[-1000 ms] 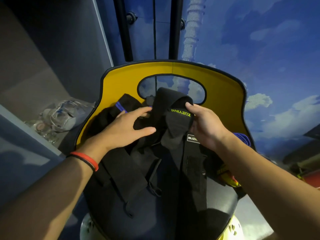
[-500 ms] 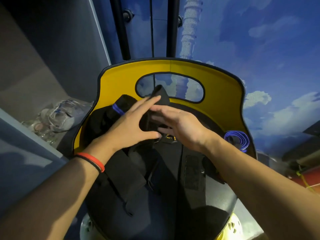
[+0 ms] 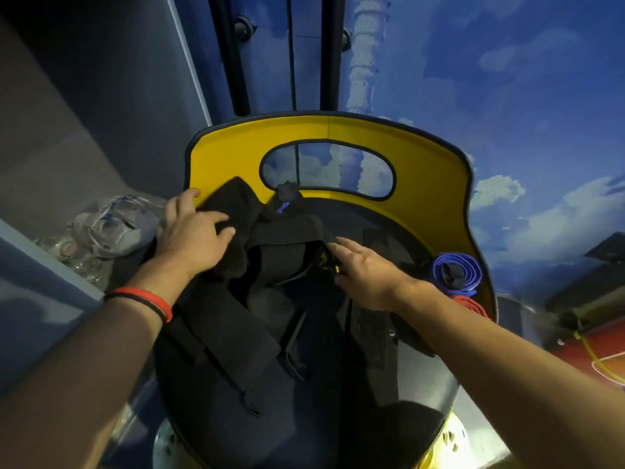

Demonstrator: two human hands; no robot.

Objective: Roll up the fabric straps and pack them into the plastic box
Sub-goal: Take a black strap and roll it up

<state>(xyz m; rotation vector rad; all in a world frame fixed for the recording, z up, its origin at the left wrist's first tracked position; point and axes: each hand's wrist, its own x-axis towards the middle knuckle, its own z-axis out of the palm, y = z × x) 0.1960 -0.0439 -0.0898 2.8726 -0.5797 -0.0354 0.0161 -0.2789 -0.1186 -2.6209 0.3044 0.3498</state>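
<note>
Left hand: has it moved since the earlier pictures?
Yes. The left hand shifted left, from beneath the oval cut-out to the left edge of the yellow seat back, gripping the black fabric strap.

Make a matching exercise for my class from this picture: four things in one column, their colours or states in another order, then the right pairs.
Things
1. strap at the right
2. wristband
3. seat back
4. loose straps

Descriptions
a. yellow
b. black, spread out
c. blue, coiled
d. red

Pairs: 1-c, 2-d, 3-a, 4-b
</note>
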